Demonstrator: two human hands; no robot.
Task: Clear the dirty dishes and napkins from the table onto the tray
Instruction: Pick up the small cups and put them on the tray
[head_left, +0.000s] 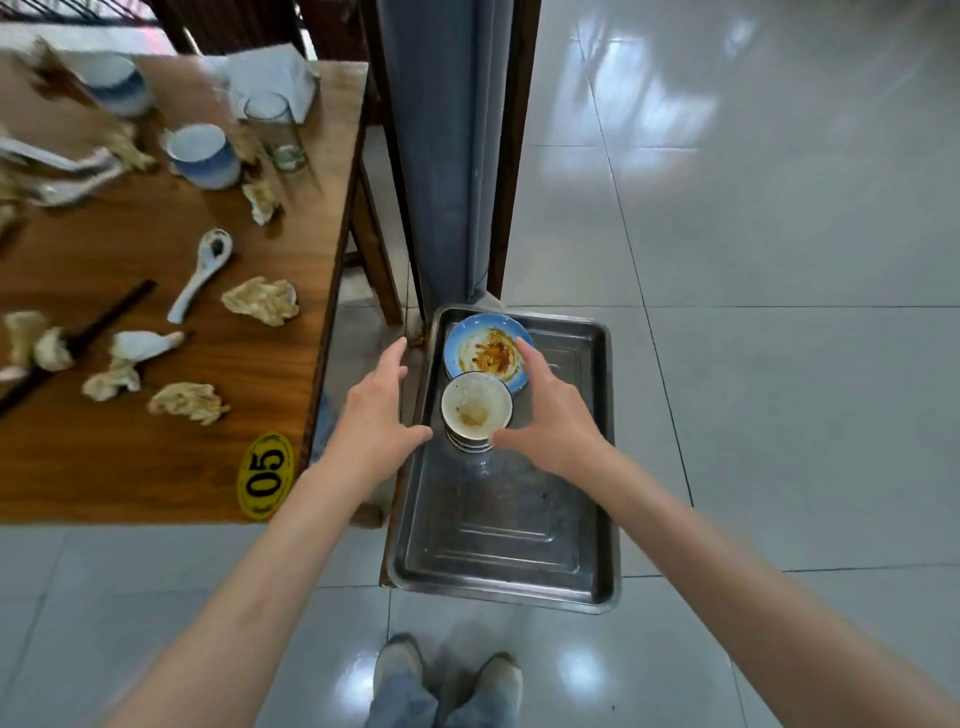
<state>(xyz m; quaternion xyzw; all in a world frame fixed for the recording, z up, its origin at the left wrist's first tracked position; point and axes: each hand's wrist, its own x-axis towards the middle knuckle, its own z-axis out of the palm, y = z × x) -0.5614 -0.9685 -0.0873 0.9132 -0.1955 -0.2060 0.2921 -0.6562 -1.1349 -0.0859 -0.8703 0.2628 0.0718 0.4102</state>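
**Both hands spread beside a bowl stack on the tray**

While the metal tray (519, 551) sits on a low support beside the wooden table (156, 467), both hands hang over its far end with fingers spread wide and holding nothing. The left hand (382, 415) hovers above the tray's left rim, thumb pointing toward the stack of white bowls (475, 410); whether the thumb touches the stack cannot be told. The right hand (550, 415) is on the other side of the stack, its fingers reaching over the edge of the blue plate (483, 348), which is smeared with orange sauce and lies at the tray's far corner, just behind the bowls. The top bowl shows a brown residue at its bottom.

On the table, well apart from the tray, crumpled napkins (260, 301) lie scattered, with a white soup spoon (200, 273), dark chopsticks (83, 338), a blue-and-white cup (205, 156) and a clear glass (278, 132) farther back. A yellow oval tag (266, 475) reading 05 sits near the table's near corner. A blue-grey curtain (441, 156) hangs behind the tray, and two shoes (447, 670) stand on the glossy tiled floor (779, 260).
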